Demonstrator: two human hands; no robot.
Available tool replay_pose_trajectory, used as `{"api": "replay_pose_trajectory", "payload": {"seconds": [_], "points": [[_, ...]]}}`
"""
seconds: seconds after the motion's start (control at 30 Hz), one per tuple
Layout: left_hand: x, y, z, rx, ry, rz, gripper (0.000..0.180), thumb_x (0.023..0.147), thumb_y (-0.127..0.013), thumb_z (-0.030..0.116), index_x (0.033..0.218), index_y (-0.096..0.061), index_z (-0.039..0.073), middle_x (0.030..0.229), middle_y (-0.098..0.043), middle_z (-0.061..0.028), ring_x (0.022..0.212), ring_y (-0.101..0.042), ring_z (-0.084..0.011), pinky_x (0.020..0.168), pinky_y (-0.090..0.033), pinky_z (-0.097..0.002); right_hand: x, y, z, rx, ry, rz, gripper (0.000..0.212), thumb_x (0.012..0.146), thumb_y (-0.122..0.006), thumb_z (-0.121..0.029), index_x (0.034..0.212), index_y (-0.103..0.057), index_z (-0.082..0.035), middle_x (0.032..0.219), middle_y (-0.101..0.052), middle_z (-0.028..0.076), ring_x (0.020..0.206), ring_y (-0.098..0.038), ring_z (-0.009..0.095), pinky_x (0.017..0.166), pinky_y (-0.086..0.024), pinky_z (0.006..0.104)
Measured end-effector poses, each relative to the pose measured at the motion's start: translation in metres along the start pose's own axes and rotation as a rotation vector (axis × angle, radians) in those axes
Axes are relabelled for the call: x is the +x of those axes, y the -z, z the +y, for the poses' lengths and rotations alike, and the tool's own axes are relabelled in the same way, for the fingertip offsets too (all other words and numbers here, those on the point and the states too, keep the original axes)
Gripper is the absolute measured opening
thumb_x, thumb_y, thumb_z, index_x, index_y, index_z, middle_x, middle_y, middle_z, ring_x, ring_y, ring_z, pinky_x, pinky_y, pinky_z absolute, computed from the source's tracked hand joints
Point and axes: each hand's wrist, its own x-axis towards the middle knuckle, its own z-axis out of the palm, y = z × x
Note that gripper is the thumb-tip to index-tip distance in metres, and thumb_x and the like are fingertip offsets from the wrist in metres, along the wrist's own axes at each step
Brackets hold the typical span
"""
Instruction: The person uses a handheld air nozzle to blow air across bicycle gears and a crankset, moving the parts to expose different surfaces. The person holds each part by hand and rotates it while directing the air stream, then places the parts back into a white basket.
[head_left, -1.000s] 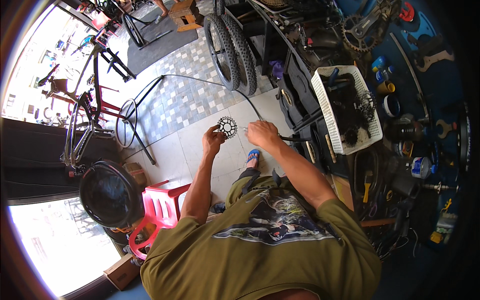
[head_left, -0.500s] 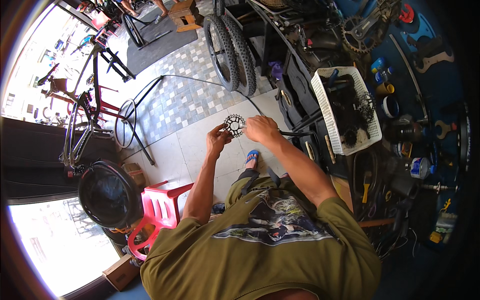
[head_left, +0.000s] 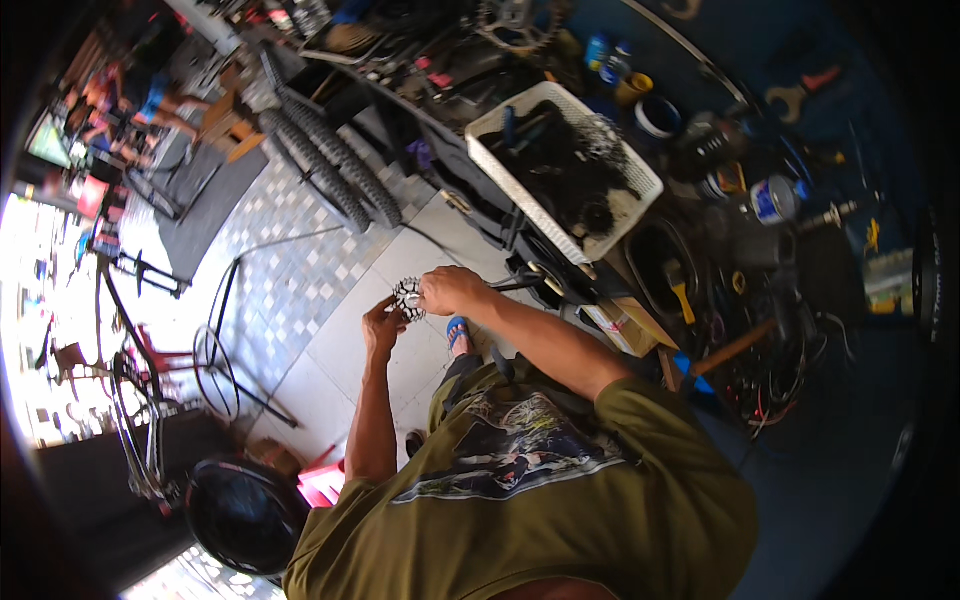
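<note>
Toothed sprocket [head_left: 404, 300], one, dark, with cut-out centre: held in the air above the pale tiled floor [head_left: 335, 345], out beyond the left edge of the desk [head_left: 608, 278]. Left hand [head_left: 383, 325]: fingers pinched on the sprocket's lower left rim. Right hand [head_left: 452, 291]: closed around a silver-tipped tool [head_left: 414, 297], mostly hidden; whether its tip touches the sprocket cannot be told. Hands near each other. White perforated basket [head_left: 520, 198]: along the desk's left edge. Yellow-handled brush [head_left: 684, 303]: near the desk's front edge.

Mosaic-tiled floor [head_left: 290, 275] beside plain pale tiles [head_left: 340, 345] — white daylight [head_left: 22, 240] at far left, pink chair [head_left: 322, 485] lower down.
</note>
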Motion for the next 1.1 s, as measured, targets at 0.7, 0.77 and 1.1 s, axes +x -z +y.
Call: {"api": "replay_pose_trajectory", "payload": {"seconds": [0.7,0.77,1.1], "points": [[0.043,-0.305,0.334,0.667,-0.861,-0.695,0.033,0.097,-0.062,0.001,0.125,-0.074,0.015,0.09,-0.075,-0.0099,0.083,-0.072,-0.015,0.076,-0.058,-0.0351,-0.158,-0.136,0.251,0.533,-0.326,0.118,0.053,0.092,-0.066,-0.062,0.126,-0.076,-0.024,0.103,-0.078,0.017,0.098,-0.073,0.035,0.091,-0.055,0.0445],[0.044,-0.335,0.33,0.718,-0.774,-0.807,0.031,0.094,-0.069,0.009,0.124,-0.075,0.013,0.09,-0.075,-0.0111,0.082,-0.073,-0.0185,0.076,-0.058,-0.0369,-0.163,-0.147,0.261,0.563,-0.314,0.117,0.051,0.092,-0.066,-0.062,0.125,-0.076,-0.024,0.108,-0.077,0.018,0.1,-0.073,0.036,0.092,-0.055,0.044],[0.113,-0.39,0.311,0.836,-0.908,-0.201,0.035,0.085,-0.079,0.032,0.109,-0.075,0.007,0.105,-0.075,-0.0212,0.101,-0.072,-0.0384,0.086,-0.057,-0.0485,-0.186,-0.147,0.259,0.545,-0.262,0.19,0.049,0.094,-0.066,-0.056,0.122,-0.076,-0.017,0.108,-0.077,0.017,0.1,-0.073,0.035,0.09,-0.055,0.0422]]}}
